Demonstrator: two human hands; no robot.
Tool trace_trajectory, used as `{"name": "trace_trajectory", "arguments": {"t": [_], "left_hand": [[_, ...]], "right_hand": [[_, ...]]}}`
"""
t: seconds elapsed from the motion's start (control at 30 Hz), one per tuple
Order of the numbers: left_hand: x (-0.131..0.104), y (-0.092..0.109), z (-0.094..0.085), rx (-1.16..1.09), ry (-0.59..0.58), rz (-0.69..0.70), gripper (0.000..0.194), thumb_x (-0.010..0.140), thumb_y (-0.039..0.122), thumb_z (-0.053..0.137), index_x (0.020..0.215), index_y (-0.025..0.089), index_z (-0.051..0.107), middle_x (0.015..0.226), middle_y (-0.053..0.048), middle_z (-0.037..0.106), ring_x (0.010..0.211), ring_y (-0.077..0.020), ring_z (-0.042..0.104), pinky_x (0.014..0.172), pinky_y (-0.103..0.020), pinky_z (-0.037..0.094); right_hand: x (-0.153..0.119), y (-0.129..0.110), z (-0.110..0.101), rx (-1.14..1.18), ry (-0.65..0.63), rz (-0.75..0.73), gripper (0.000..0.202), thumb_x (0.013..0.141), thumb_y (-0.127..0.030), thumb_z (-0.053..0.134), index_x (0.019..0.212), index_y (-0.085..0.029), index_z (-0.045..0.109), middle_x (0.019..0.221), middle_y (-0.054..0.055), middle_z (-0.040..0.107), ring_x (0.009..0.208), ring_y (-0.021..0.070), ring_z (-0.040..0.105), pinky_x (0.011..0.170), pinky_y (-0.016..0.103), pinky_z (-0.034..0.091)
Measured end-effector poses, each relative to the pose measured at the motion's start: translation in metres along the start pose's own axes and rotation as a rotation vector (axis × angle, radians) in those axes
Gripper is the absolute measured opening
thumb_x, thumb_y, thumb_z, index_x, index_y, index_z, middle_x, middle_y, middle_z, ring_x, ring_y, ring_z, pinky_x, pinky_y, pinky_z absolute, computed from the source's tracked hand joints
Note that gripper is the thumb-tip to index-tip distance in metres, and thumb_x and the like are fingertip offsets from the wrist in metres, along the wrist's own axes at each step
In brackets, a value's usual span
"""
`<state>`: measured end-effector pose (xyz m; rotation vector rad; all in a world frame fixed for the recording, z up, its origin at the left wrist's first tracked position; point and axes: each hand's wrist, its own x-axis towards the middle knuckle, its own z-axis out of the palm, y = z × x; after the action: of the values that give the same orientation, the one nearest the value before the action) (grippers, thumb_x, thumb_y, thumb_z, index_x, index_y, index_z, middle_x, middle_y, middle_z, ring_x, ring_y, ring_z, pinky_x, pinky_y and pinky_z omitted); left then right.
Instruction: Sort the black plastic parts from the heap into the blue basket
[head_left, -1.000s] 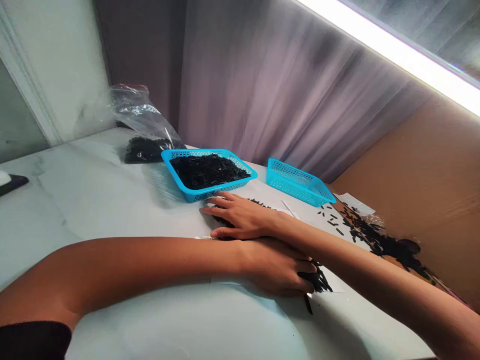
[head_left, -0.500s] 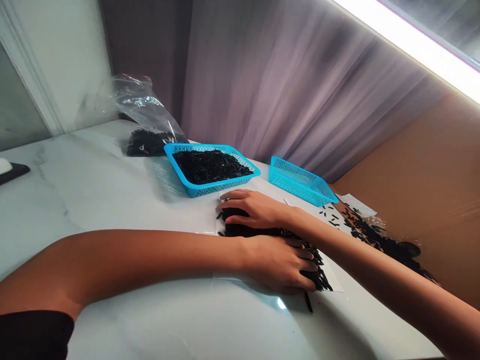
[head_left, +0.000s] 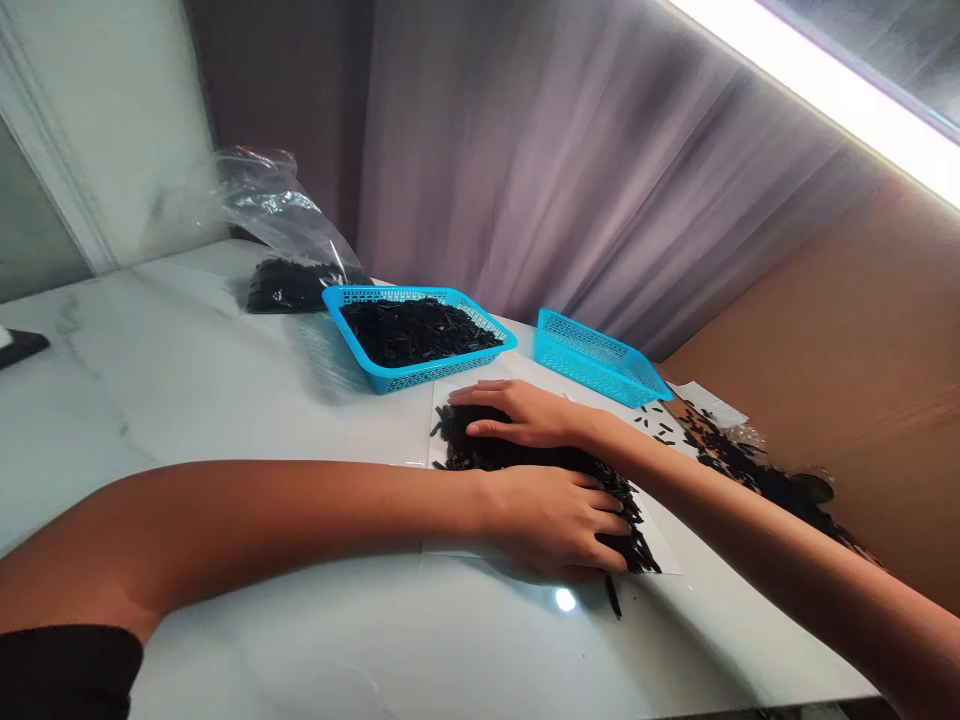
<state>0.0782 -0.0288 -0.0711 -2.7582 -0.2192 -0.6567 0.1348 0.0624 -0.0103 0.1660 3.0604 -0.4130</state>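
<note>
A spread pile of thin black strips [head_left: 517, 456] lies on a white sheet [head_left: 664, 555] in the middle of the table; I cannot tell what they are made of. My right hand [head_left: 517, 412] reaches in from the right and rests on the far left side of the pile, fingers stretched out and thumb apart. Crossing below it, my left hand [head_left: 559, 518] lies palm down over the near right side, its fingers spread over the strips. Both palms are hidden. One loose strip [head_left: 614, 597] lies just below my left fingertips.
A blue basket [head_left: 382, 380] full of black strips stands behind the sheet, with a second blue basket [head_left: 600, 372] right of it. At the back left is a clear plastic bag [head_left: 292, 225] holding black pieces. More dark pieces [head_left: 780, 490] lie scattered at the right.
My right hand has slid slightly right over the pile, with its fingers straighter, baring more strips at the left. My left hand stays nearly in place. The view has shifted a little.
</note>
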Motion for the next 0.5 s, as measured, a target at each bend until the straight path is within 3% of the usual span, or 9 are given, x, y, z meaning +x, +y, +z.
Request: {"name": "trace_trajectory", "arguments": {"t": [0.13,0.27,0.4,0.5], "left_hand": [[-0.001,-0.001,0.004,0.004,0.030,0.014,0.029,0.099,0.031,0.044,0.105,0.023,0.071,0.119,-0.009,0.069,0.109,-0.0238,0.062,0.096,-0.040,0.049],[-0.002,-0.001,0.004,-0.008,0.067,-0.008,0.014,0.094,0.029,0.056,0.098,0.024,0.069,0.113,-0.008,0.070,0.105,-0.0219,0.063,0.093,-0.038,0.049],[-0.001,-0.002,0.002,-0.017,0.094,-0.027,0.012,0.094,0.025,0.057,0.095,0.023,0.069,0.111,-0.008,0.070,0.104,-0.0217,0.064,0.093,-0.038,0.049],[0.001,-0.003,0.002,-0.007,0.060,-0.052,0.019,0.097,0.025,0.050,0.096,0.021,0.069,0.116,-0.009,0.070,0.109,-0.0232,0.063,0.094,-0.039,0.049]], "right_hand": [[-0.017,0.003,-0.010,0.095,0.178,0.046,0.050,0.101,-0.050,0.046,0.142,-0.023,0.055,0.151,0.009,0.051,0.140,0.0278,0.048,0.118,0.047,0.035],[-0.059,0.007,-0.015,0.172,0.448,0.181,0.045,0.102,-0.050,0.042,0.138,-0.028,0.059,0.144,0.005,0.059,0.138,0.0257,0.050,0.116,0.047,0.037],[-0.115,0.001,0.001,0.144,0.491,0.299,0.043,0.101,-0.050,0.044,0.134,-0.028,0.060,0.146,0.006,0.057,0.142,0.0259,0.045,0.119,0.049,0.031],[-0.148,-0.018,0.025,0.181,0.592,0.419,0.054,0.100,-0.057,0.042,0.145,-0.030,0.048,0.159,0.008,0.040,0.149,0.0273,0.033,0.122,0.052,0.023]]}}
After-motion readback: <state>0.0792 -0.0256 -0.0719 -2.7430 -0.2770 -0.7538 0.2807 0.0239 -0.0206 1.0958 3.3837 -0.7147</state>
